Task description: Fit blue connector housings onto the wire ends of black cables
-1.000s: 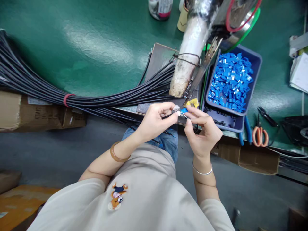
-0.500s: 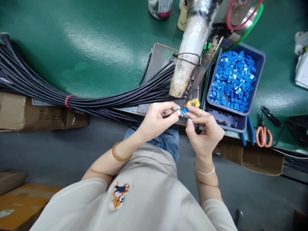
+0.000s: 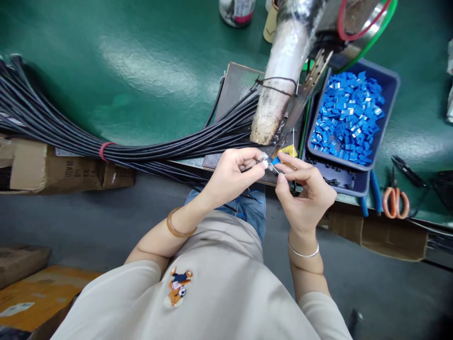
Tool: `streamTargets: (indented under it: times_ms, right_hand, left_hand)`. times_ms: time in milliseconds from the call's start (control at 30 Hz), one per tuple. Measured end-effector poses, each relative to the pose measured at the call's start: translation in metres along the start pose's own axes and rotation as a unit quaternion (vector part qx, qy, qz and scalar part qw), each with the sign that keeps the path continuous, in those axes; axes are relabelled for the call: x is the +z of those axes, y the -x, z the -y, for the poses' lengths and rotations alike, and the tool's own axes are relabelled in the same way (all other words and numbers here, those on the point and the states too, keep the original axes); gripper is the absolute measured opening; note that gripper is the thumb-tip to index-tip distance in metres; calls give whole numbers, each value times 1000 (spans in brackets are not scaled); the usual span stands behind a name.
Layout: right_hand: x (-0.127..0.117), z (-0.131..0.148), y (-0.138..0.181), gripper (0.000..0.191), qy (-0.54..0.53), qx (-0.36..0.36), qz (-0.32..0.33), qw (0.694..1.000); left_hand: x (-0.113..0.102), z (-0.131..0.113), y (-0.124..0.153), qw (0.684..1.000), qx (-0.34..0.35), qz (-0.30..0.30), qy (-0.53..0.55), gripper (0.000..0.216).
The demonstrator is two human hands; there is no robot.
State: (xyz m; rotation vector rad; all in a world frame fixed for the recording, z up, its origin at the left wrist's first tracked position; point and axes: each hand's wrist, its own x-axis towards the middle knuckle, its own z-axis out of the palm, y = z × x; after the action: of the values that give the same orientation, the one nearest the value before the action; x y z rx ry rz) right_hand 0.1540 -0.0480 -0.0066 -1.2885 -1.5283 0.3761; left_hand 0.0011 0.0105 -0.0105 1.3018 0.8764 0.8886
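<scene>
My left hand (image 3: 235, 171) is closed in a pinch, with whitish coverings at its fingertips. A small blue connector (image 3: 275, 161) with a silvery part sits at those fingertips, largely hidden. My right hand (image 3: 307, 189) pinches a thin silvery wire (image 3: 274, 168), like solder wire, whose end reaches the connector. Just above both hands, a slim metal rod (image 3: 300, 106) slants down from the overhead fixture, its lower end close to the connector. Whether it touches cannot be made out.
A bundle of black cables (image 3: 148, 150) with a red tie (image 3: 103, 151) crosses the green bench (image 3: 159, 94). A wrapped pipe (image 3: 278, 80) hangs centrally. Right stand a bin (image 3: 389, 108) of blue connectors, a lower tray (image 3: 357, 186), orange-handled scissors (image 3: 396, 203) and blue-handled pliers (image 3: 375, 193).
The view has shifted slightly, so most things sit a little differently in frame. Both hands keep their pinch; the blue connector now shows less between them.
</scene>
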Motion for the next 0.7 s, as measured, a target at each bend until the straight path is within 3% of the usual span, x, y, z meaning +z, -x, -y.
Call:
streamTargets:
  times_ms: [300, 500, 567, 700]
  right_hand:
    - [-5, -4, 5, 9, -12, 46, -4, 999]
    - [-18, 3, 12, 8, 33, 56, -88, 994]
    - [-22, 6, 15, 14, 96, 16, -70, 993]
    - [-24, 6, 17, 20, 181, -59, 41, 981]
  left_hand:
    - [0, 2, 8, 999, -17, 28, -23, 7]
    - [0, 1, 21, 1000, -7, 7, -28, 15]
    - [-1, 0, 24, 1000, -11, 10, -23, 16]
    - [-2, -1, 27, 1000, -18, 23, 0, 17]
